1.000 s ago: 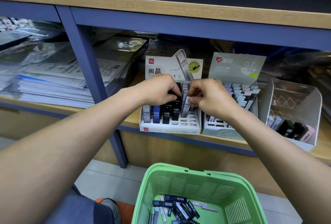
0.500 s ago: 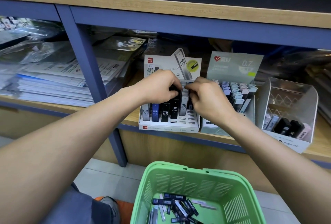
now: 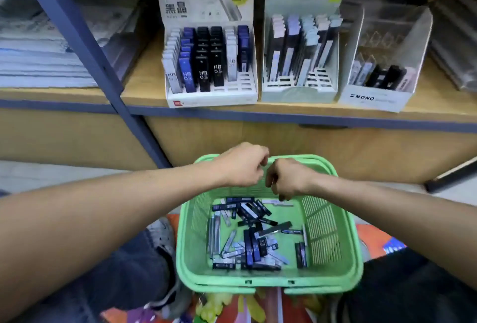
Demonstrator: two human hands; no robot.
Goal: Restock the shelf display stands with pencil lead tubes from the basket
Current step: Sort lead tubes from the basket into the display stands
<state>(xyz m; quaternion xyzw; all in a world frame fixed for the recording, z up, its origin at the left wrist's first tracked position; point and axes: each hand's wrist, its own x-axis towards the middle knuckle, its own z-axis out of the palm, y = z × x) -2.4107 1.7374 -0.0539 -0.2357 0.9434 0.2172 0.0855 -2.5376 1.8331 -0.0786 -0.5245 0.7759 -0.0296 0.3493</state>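
Basket (image 3: 333, 232): green plastic, nearest the camera, below the shelf edge.
Lead tubes (image 3: 254, 244): loose heap on the basket floor, black, blue and grey; one reads "HB 0.5".
Left hand (image 3: 241, 167): over the basket's far rim, fingers loosely curled, holding nothing, well above the tubes.
Right hand (image 3: 287, 178): just beside the left, fingers curled downward, empty, nearer to the heap.
Shelf (image 3: 144, 78): wooden board with a blue front edge.
Left stand (image 3: 211, 98): white card, rows of tubes marked "HB 0.5", front slots on its right unfilled.
Middle stand (image 3: 299, 94): pale green, header reads "0.7".
Right stand (image 3: 374, 98): clear box labelled "MONO".
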